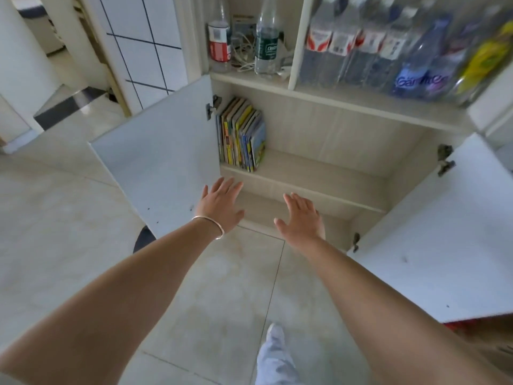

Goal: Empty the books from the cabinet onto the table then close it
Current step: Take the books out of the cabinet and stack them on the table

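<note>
A pale wooden cabinet (pixel 319 176) stands in front of me with both white doors swung wide. Several thin, colourful books (pixel 241 134) stand upright at the far left of its upper inner shelf, leaning against the left wall. The lower shelf looks bare. My left hand (pixel 220 202), with a thin bracelet on the wrist, is stretched out flat just below and in front of the books, fingers apart and holding nothing. My right hand (pixel 301 216) reaches forward beside it, also spread and holding nothing, in front of the lower shelf.
The left door (pixel 158 162) and right door (pixel 433 240) jut out on either side of my arms. Plastic bottles (pixel 266 37) and cables sit on the open shelf above; more bottles (pixel 388 48) stand to the right. Tiled floor (pixel 83 218) lies below, my leg (pixel 273 357) at the bottom.
</note>
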